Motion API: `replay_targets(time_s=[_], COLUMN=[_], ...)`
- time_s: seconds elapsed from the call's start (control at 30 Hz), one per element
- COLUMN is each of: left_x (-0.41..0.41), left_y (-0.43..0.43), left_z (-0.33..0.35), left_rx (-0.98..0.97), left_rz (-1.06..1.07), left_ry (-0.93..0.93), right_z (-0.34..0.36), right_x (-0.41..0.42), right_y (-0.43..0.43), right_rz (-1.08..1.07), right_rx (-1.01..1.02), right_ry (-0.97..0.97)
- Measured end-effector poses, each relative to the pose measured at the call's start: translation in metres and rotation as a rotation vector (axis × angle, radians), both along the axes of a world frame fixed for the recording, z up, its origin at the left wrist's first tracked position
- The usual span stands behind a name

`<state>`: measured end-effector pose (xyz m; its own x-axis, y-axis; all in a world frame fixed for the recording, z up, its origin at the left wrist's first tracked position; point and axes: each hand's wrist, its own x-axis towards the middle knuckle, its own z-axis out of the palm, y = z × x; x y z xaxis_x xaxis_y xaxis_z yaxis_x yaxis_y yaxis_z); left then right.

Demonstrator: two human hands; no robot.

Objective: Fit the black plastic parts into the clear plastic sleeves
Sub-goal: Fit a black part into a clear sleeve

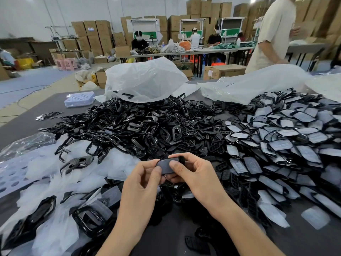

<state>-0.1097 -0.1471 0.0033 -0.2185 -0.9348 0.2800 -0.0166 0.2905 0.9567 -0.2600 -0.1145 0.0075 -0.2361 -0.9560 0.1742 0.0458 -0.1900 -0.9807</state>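
- Head view: left hand (pixel 145 175) and right hand (pixel 196 172) meet over the dark table (pixel 22 126), both pinching one black part (pixel 167 165) between thumbs and fingertips.
- Loose black parts (pixel 147 126) are heaped just behind the hands.
- Clear sleeves (pixel 42 163) lie at the left.
- Sleeved parts (pixel 287 145) are piled at the right.

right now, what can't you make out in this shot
- Head view: whether the black part is already sleeved; thumbs of the left hand and right hand cover much of it.
- Head view: contents of the white bag, hidden by its own plastic.
- Head view: carton labels, too small.
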Motion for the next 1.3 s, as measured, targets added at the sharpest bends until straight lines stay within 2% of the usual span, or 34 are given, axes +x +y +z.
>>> replay_targets(time_s=[0.5,0.83,1.03,1.3], left_x=[0.0014,0.0008,0.0015,0.0017], left_y=[0.0009,0.0041,0.0035,0.0029], left_z=[0.0000,-0.0049,-0.0071,-0.0071], left_rx=[-0.065,-0.126,-0.293,-0.371], left_rz=[-0.026,-0.056,-0.033,-0.030], left_ry=[-0.089,-0.126,-0.229,-0.239], right_z=[-0.0073,-0.0057,-0.0037,-0.0008], right_x=[-0.0022,-0.0054,-0.0076,-0.0053], right_y=[-0.0084,-0.0045,-0.0012,-0.0007], right_rz=[0.123,0.165,0.203,0.228], right_rx=[0.100,0.123,0.120,0.121], right_ry=[-0.270,-0.239,-0.180,-0.210])
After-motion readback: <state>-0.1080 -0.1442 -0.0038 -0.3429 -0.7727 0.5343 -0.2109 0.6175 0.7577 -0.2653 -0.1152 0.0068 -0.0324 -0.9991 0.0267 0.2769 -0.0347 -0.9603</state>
